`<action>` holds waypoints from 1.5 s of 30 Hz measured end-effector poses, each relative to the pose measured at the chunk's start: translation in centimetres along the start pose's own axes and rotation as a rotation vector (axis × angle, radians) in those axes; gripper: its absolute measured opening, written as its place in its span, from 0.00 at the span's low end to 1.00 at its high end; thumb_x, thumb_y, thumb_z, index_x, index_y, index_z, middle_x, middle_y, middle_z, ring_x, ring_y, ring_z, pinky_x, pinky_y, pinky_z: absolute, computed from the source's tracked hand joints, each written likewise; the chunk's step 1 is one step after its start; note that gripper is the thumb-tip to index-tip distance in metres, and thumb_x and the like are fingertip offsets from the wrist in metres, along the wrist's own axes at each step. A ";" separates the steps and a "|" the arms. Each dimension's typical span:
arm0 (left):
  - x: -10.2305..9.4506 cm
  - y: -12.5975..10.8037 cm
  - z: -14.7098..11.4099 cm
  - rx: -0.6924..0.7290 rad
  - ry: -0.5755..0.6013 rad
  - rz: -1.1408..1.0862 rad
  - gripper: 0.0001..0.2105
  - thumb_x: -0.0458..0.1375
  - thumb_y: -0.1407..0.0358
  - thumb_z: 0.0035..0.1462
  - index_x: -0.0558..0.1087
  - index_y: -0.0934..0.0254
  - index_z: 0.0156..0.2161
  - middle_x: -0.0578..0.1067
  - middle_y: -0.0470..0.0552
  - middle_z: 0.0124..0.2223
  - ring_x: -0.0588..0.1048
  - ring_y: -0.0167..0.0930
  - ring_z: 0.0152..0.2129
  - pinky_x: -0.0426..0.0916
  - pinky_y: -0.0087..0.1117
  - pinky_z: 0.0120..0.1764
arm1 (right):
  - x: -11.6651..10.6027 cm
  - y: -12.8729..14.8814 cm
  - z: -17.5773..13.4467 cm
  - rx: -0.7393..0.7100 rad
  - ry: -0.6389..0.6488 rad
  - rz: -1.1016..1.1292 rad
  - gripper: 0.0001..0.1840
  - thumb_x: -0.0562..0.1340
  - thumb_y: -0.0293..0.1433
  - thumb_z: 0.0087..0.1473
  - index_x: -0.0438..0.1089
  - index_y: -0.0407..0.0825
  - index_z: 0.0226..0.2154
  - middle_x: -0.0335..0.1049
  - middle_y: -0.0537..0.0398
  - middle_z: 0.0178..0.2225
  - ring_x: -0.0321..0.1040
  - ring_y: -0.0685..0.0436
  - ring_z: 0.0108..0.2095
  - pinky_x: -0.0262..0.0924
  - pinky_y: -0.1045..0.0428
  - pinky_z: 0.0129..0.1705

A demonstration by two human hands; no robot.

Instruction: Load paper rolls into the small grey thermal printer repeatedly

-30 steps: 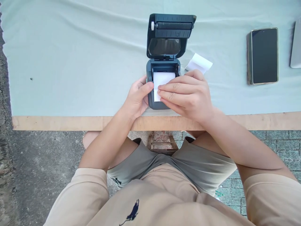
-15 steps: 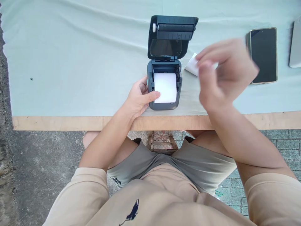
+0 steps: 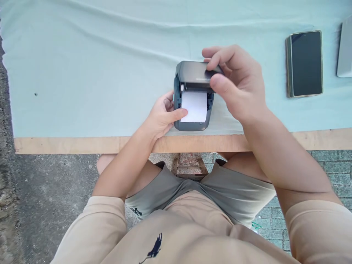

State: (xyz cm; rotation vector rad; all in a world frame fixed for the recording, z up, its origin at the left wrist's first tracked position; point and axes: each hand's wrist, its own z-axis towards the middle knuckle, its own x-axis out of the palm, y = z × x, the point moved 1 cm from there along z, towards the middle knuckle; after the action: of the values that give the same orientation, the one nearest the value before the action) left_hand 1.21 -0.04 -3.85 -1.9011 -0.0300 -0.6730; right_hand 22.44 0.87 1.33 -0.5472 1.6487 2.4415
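Right hand fingers: the right hand is at the right end of the printer's lid; thumb on the near edge, index fingertip on the outer face, the lid's corner held between them. The other fingertips lie toward the far edge.
Left hand fingers: the left hand is clamped on the left side of the printer; thumb flat on the left margin of the white paper, fingers along the side wall.
Lid position: tipped forward over the rear part of the printer, partly lowered; its dark roller and the small white gear face the paper.
Paper position: in the printer's bay, running out over its front toward the person.
Printer position: on the pale green cloth, just behind the table's bare wooden edge.
Change, lid: half a second ago it stands swung back behind the printer; now its outer face shows.
Change, right hand: it moves from the area right of the printer onto the lid, and now covers the spot where a loose paper slip lay.
Change, left hand: same grip; thumb remains on the paper.
Phone-like device: the dark-screened device lies well to the right of the printer.
Grey object: the flat grey object lies farther right of the printer, cut off by the view's border.
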 end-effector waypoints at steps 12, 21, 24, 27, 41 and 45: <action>0.0 -0.3 0.1 0.011 -0.028 -0.010 0.30 0.82 0.50 0.40 0.78 0.60 0.45 0.86 0.52 0.43 0.87 0.43 0.46 0.83 0.36 0.40 | 0.4 -3.0 -2.0 0.013 0.198 -0.058 0.20 0.65 0.44 0.67 0.65 0.59 0.57 0.62 0.44 0.69 0.73 0.37 0.59 0.77 0.44 0.46; 0.5 -0.6 0.1 -0.021 -0.044 -0.047 0.32 0.80 0.47 0.43 0.77 0.61 0.48 0.86 0.55 0.49 0.78 0.52 0.64 0.83 0.46 0.58 | 0.9 -3.4 -2.0 0.105 0.132 0.006 0.22 0.62 0.45 0.71 0.60 0.63 0.63 0.66 0.47 0.67 0.73 0.38 0.58 0.78 0.44 0.47; 0.6 -0.7 0.0 -0.027 -0.045 -0.047 0.31 0.80 0.48 0.43 0.78 0.62 0.47 0.86 0.55 0.48 0.78 0.52 0.63 0.83 0.46 0.57 | 0.9 -3.7 -2.0 0.142 0.154 0.058 0.26 0.62 0.48 0.70 0.58 0.64 0.64 0.65 0.47 0.67 0.74 0.39 0.56 0.78 0.45 0.45; 0.7 -0.9 -0.1 -0.021 -0.036 -0.042 0.29 0.80 0.48 0.43 0.78 0.62 0.46 0.86 0.56 0.48 0.79 0.51 0.62 0.84 0.44 0.55 | 0.8 -3.9 -2.0 0.122 0.173 0.074 0.28 0.62 0.53 0.69 0.58 0.63 0.64 0.64 0.47 0.68 0.72 0.39 0.58 0.78 0.45 0.45; 0.3 -0.5 0.1 -0.001 -0.020 -0.086 0.22 0.73 0.47 0.54 0.80 0.61 0.46 0.86 0.51 0.45 0.82 0.46 0.59 0.84 0.39 0.53 | 1.1 -3.8 -1.8 0.142 0.151 0.041 0.24 0.61 0.50 0.71 0.60 0.63 0.63 0.66 0.49 0.64 0.69 0.39 0.60 0.78 0.44 0.51; 0.6 -0.4 0.2 -0.035 -0.088 -0.150 0.13 0.57 0.56 0.71 0.79 0.62 0.45 0.86 0.50 0.43 0.81 0.43 0.60 0.83 0.40 0.56 | 1.0 -3.1 -1.7 0.181 0.160 0.125 0.31 0.65 0.59 0.64 0.63 0.63 0.61 0.66 0.51 0.64 0.70 0.38 0.60 0.78 0.46 0.53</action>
State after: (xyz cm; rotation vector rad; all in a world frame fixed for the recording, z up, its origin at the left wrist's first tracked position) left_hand 1.69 0.15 -3.34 -1.9748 -0.2206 -0.6936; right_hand 22.84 0.44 -2.27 -0.6451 1.9995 2.3519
